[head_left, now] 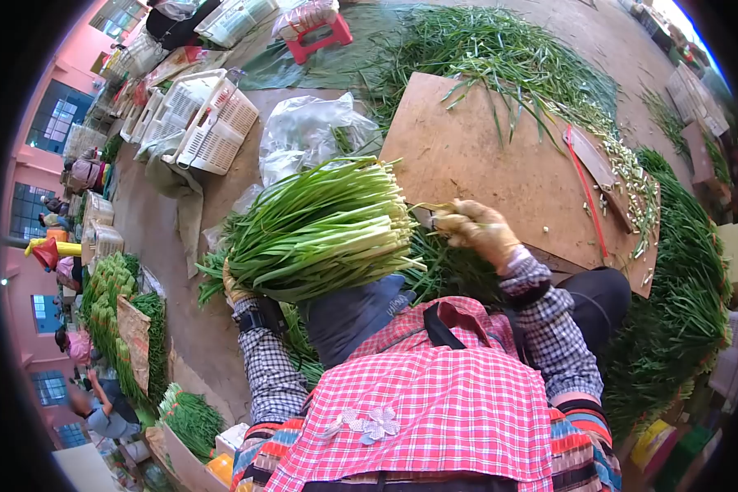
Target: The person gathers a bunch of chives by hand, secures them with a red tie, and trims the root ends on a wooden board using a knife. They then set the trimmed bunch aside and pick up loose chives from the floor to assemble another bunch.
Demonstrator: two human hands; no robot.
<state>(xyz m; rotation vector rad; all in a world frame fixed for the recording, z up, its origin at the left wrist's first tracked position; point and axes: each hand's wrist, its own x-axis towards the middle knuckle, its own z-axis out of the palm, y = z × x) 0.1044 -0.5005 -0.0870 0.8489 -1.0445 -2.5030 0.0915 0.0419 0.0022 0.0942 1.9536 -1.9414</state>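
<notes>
A thick bundle of green chives [328, 230] lies across my raised knee, its pale cut ends facing right. My left hand [235, 283], in a yellowish glove, is closed around the leafy left end, its fingers mostly hidden by leaves. At the pale ends, my gloved right hand [476, 230] pinches a thin yellowish strand [428, 205] that reaches toward the bundle. A small greyish piece by those fingertips is too indistinct to name. Beyond my right hand lies a wooden board [476, 139], with a knife [594, 168] and a red strip [582, 180] on it.
Loose greens [500, 49] are heaped behind the board, and a long chive pile [672, 295] lies on the right. Clear plastic [307, 135], white crates [217, 123] and a red stool [320, 37] stand beyond. Several people work at the far left.
</notes>
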